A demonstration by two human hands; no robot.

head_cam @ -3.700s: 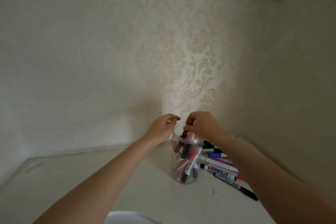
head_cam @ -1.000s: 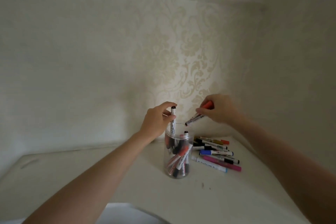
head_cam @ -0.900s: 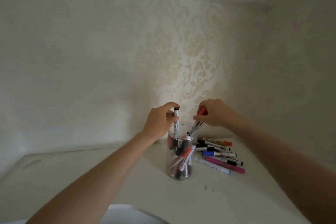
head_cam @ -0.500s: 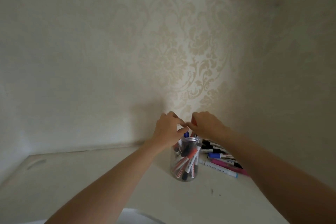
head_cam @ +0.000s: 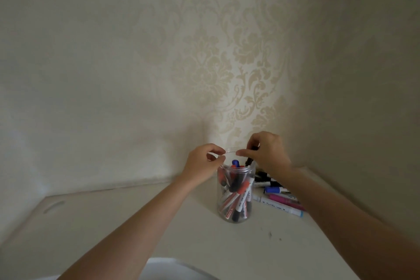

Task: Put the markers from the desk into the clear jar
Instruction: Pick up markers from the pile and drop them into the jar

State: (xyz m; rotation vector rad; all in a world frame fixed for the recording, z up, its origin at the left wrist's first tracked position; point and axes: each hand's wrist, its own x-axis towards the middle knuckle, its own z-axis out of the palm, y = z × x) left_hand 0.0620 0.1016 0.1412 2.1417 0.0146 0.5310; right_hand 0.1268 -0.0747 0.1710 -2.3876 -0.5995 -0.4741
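Note:
The clear jar (head_cam: 235, 191) stands upright on the cream desk (head_cam: 136, 223), holding several red, black and blue markers; a blue cap (head_cam: 235, 162) pokes up at its mouth. My right hand (head_cam: 267, 153) hovers over the jar's right rim and pinches a black marker (head_cam: 249, 161) whose lower end dips into the mouth. My left hand (head_cam: 202, 163) sits at the left rim, thumb and forefinger curved apart with nothing between them. Several loose markers (head_cam: 278, 196) lie on the desk right of the jar, partly hidden by my right forearm.
The desk fits into a corner, with patterned walls behind and to the right. An oval cut-out (head_cam: 53, 206) is at the desk's far left. A white rounded object (head_cam: 172, 268) shows at the bottom edge. Small dark specks (head_cam: 270, 234) mark the desk in front of the jar.
The black marker from my left hand and the red one from my right have gone into the jar. My left hand now holds nothing and my right hand pinches a black marker.

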